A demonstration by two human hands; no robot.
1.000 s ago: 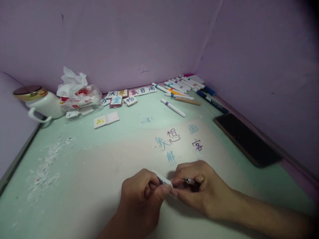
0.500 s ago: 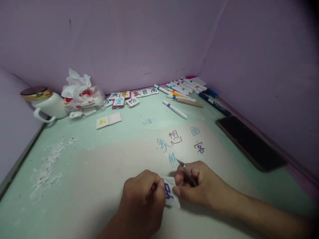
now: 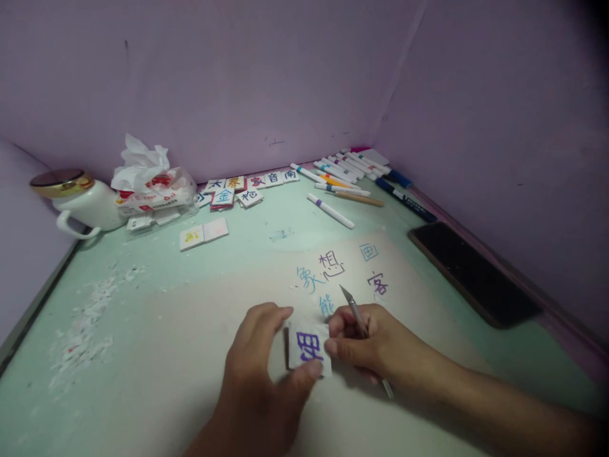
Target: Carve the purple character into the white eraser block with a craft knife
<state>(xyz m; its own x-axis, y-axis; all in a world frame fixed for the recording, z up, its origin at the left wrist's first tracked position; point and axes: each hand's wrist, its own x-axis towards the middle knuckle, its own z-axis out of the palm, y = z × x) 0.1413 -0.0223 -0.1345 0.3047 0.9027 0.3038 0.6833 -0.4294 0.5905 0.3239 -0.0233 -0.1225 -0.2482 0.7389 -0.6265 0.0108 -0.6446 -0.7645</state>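
White tile [image 3: 299, 343]: head view, one small square marked with a bold purple character sits between two bare hands; whether it touches the tabletop [image 3: 250, 228] cannot be told from where one stands.

Left hand [image 3: 257, 371]: fingers arched and parted, clear of the face, with the thumb laid on the tile's lower part.

Right hand [image 3: 387, 346]: thumb and curled fingers meet the tile's right edge while gripping a craft knife [image 3: 356, 311] whose blade points up and away, past the knuckles.

Tile's handling: it looks light, stiff and thin, perhaps brittle at the corners; opposite edges appear the best hold, fingertips kept off the ink and the blade side.

Handwriting [image 3: 330, 263]: blue and purple characters on the tabletop, just beyond the fingertips.

Markers [image 3: 340, 166]: a bunch well beyond the fingers, one purple-banded pen [image 3: 330, 211] apart and closer.

Phone [image 3: 476, 273]: dark screen up, off to the right of the right hand's fingers.

White flakes [image 3: 88, 324]: scattered well left of the left fingers.

Lettered tiles [image 3: 273, 178]: lined up far past both hands, near the wall.
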